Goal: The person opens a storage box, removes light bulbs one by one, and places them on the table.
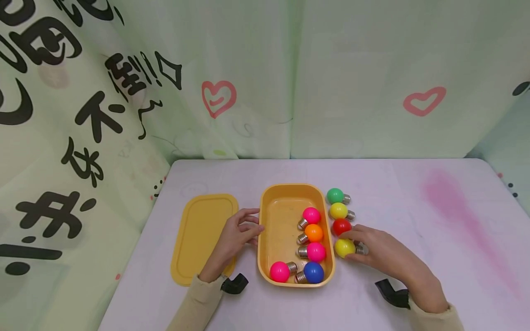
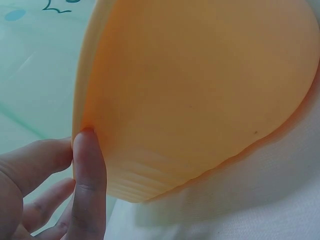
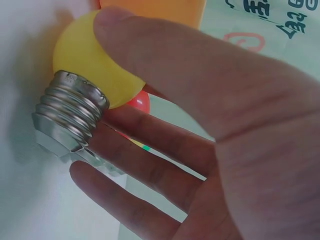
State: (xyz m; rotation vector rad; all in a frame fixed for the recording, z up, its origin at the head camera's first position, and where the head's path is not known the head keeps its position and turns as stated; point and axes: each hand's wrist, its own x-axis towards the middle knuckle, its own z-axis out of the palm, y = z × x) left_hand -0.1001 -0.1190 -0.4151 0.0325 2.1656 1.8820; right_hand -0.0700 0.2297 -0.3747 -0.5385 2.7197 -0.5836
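The right hand (image 1: 383,253) is pinching a yellow bulb (image 1: 344,248) while the left hand's (image 1: 237,234) straight fingers are steadying the box (image 1: 265,230); a loose pinch could be letting it roll off.

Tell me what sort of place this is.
Probably a makeshift recording booth, not a home: a table under a pale cloth, printed fabric backdrop closing it in, coloured bulbs in a yellow box.

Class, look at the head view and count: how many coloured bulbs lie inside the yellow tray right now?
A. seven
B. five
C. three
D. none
B: inside the yellow tray lie five bulbs: three pink, one orange and one blue. The other four sit outside on the table, one of them, a yellow bulb, in the right hand.
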